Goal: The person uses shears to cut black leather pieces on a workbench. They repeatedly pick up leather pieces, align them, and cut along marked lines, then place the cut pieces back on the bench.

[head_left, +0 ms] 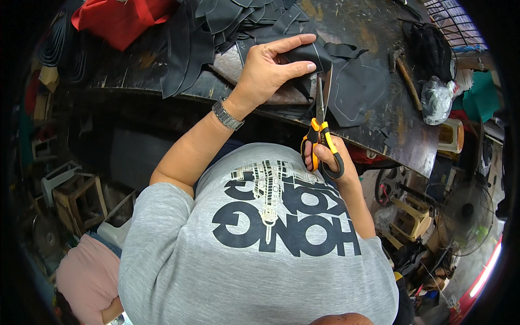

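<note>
"Near the front edge of the bench point(374, 27), which item is in hand?"

"One dark grey sheet piece point(303, 52), bearing a pale marked line. It is at the left hand point(265, 67), above the worktop's near side."

"State of the left fingers?"

"Thumb and forefinger apart, the piece lying between them. Remaining fingers hidden; I cannot tell whether they clamp it. A metal-banded wristwatch point(227, 115) is on that wrist."

"And the right hand point(341, 147)?"

"Fingers closed around the handles of scissors point(324, 128), coloured orange-yellow and black. Blades point away from the body, tips at the lower edge of the piece. Contact with it cannot be confirmed."

"Surrounding articles?"

"Just right of the blades, a flat dark panel point(355, 92) with a pale outline. Beyond the left hand, a heap of dark cut pieces point(233, 19); farther left, red material point(120, 21). Toward the right end, a wooden-handled hammer point(407, 81), with a clear plastic bag point(436, 100) beside it."

"Off the bench?"

"Lower right, a caged fan point(466, 216). Lower left, a person in a pink top point(89, 271), near a white stool point(116, 230)."
</note>
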